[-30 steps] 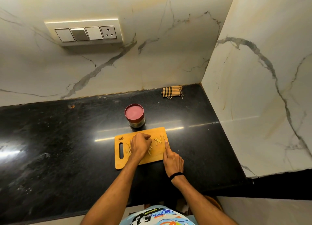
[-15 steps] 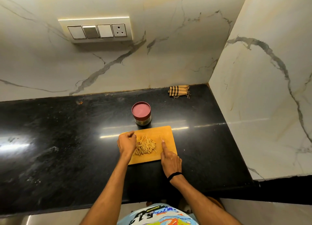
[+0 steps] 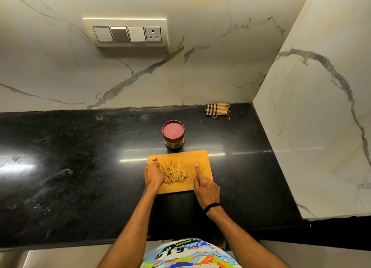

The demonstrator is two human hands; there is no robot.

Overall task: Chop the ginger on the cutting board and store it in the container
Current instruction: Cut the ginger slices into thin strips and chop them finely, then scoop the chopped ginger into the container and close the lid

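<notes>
Head view: left hand (image 3: 153, 174) sat curled in a loose fist, knuckles against the left side of the ginger sticks (image 3: 176, 173). The right hand (image 3: 206, 189) lay just right of the pile, forefinger (image 3: 197, 170) straight, other fingers tucked (whether they hid anything could not be told). The sticks ran mostly away from the person on the wooden cutting board (image 3: 200, 157). Just beyond its far edge stood the steel container (image 3: 174, 143), red lid (image 3: 173, 129) on, contents hidden.
</notes>
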